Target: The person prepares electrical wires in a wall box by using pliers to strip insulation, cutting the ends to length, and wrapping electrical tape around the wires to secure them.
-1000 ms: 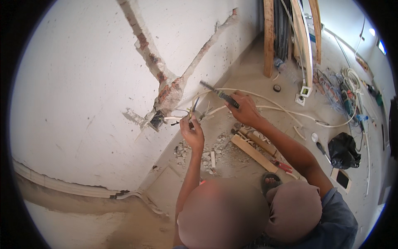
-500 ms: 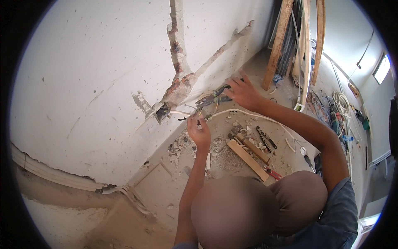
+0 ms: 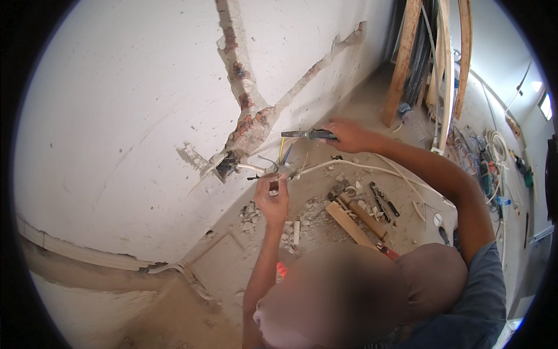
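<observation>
My left hand (image 3: 270, 200) is closed, pinching the end of a white cable (image 3: 326, 163) where several thin wires splay out beside the wall. My right hand (image 3: 353, 137) grips pliers (image 3: 308, 134) held level above it, their jaws at the tip of an upright yellow wire (image 3: 282, 146). Just left of both hands, a dark opening (image 3: 225, 167) in the white wall (image 3: 116, 104) has cable coming from it; chipped channels (image 3: 245, 99) run up from there, exposing brick.
Timber offcuts (image 3: 349, 224), rubble (image 3: 293, 212) and dark hand tools (image 3: 383, 202) lie on the dusty floor. Planks (image 3: 401, 64) lean at the back right, beside plastic bottles (image 3: 414, 122). Coiled cable (image 3: 497, 145) lies farther right. Conduits (image 3: 87, 250) run low at the left. Blurred shapes fill the lower middle.
My right hand has shifted its grip on the pliers, which have swung from slanting to level over the yellow wire. My left hand stays at the wire ends. The view has shifted slightly.
</observation>
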A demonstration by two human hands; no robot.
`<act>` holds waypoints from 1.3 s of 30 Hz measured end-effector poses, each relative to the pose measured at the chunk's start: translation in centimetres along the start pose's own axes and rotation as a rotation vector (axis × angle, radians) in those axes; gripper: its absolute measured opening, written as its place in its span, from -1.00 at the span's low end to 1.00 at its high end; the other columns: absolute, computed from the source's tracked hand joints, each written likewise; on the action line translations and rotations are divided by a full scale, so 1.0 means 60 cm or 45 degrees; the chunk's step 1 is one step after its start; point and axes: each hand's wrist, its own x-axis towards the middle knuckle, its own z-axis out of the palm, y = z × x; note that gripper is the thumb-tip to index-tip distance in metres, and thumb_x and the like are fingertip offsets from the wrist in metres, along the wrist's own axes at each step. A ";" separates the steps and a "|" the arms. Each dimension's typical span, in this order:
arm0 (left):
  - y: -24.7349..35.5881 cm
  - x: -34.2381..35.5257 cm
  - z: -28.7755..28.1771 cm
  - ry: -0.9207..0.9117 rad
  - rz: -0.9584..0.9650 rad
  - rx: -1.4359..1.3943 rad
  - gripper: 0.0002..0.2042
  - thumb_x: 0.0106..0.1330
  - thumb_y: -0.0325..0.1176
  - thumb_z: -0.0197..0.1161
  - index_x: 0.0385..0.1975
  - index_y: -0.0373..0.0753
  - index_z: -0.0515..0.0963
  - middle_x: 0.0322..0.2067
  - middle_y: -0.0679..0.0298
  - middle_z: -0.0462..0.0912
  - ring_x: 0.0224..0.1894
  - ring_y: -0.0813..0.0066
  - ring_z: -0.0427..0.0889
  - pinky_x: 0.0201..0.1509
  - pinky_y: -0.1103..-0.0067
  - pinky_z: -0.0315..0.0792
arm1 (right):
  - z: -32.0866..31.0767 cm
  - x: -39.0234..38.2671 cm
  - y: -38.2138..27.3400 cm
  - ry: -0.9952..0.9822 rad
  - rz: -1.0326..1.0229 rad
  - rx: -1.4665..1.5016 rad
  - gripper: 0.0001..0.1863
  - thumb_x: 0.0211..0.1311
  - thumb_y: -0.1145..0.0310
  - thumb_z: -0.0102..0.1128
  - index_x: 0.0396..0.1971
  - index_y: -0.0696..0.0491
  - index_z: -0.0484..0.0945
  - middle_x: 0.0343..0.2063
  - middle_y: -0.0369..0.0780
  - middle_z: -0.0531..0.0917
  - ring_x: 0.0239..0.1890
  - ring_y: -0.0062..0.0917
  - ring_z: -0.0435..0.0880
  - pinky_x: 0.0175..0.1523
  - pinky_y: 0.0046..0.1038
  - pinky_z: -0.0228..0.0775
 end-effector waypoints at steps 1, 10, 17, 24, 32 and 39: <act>0.006 0.018 -0.019 -0.069 0.072 0.096 -0.90 0.30 -0.50 0.35 -0.42 -0.36 0.60 -0.40 0.15 0.67 -0.51 0.45 0.61 -0.44 0.54 0.49 | 0.001 0.004 -0.006 0.027 -0.019 0.016 -0.65 0.39 0.09 0.16 -0.13 0.09 0.54 -0.22 0.00 0.54 -0.13 -0.06 0.59 -0.02 -0.06 0.43; 0.047 0.095 -0.093 -0.292 -0.590 0.149 -0.64 0.49 -0.23 0.18 -0.45 -0.41 0.65 -0.56 0.03 0.65 -0.61 0.36 0.63 -0.49 0.47 0.48 | 0.010 -0.012 0.033 0.115 -0.034 0.213 -0.68 0.37 0.13 0.18 -0.11 0.09 0.53 -0.21 -0.04 0.52 -0.09 -0.12 0.58 -0.05 -0.08 0.46; 0.244 0.156 -0.082 -0.900 -0.433 0.574 -0.59 0.56 -0.15 0.07 -0.37 -0.38 0.64 -0.64 0.28 0.60 -0.60 0.54 0.61 -0.53 0.61 0.40 | 0.030 -0.014 0.043 0.307 -0.094 0.220 -0.69 0.34 0.15 0.22 -0.12 0.07 0.54 -0.22 -0.08 0.50 -0.07 -0.16 0.59 -0.08 -0.13 0.50; 0.112 0.102 0.080 -0.282 -0.141 0.258 -0.63 0.55 -0.32 0.05 0.17 -0.51 0.41 -0.02 0.04 0.55 -0.47 0.51 0.67 -0.43 0.60 0.58 | 0.003 -0.003 0.042 0.348 -0.126 0.106 -0.69 0.17 0.30 0.31 -0.12 0.06 0.53 -0.22 -0.10 0.49 -0.07 -0.20 0.58 -0.10 -0.18 0.51; 0.046 0.091 0.114 -0.083 -0.328 0.402 -0.71 0.50 -0.34 0.09 -0.17 -0.50 0.62 -0.59 0.14 0.60 -0.65 0.48 0.61 -0.55 0.51 0.46 | 0.001 -0.002 0.041 0.398 -0.186 0.079 -0.64 0.14 0.32 0.30 -0.06 0.07 0.52 -0.18 -0.08 0.49 -0.01 -0.16 0.56 -0.04 -0.14 0.48; 0.027 0.076 0.153 0.098 -0.545 0.201 -0.70 0.51 -0.32 0.05 -0.21 -0.48 0.61 -0.52 0.06 0.64 -0.67 0.42 0.58 -0.55 0.47 0.44 | 0.015 0.040 0.036 -0.009 -0.056 0.398 -0.68 0.32 0.20 0.17 -0.09 0.12 0.56 -0.16 0.01 0.56 -0.06 -0.02 0.59 0.04 -0.06 0.43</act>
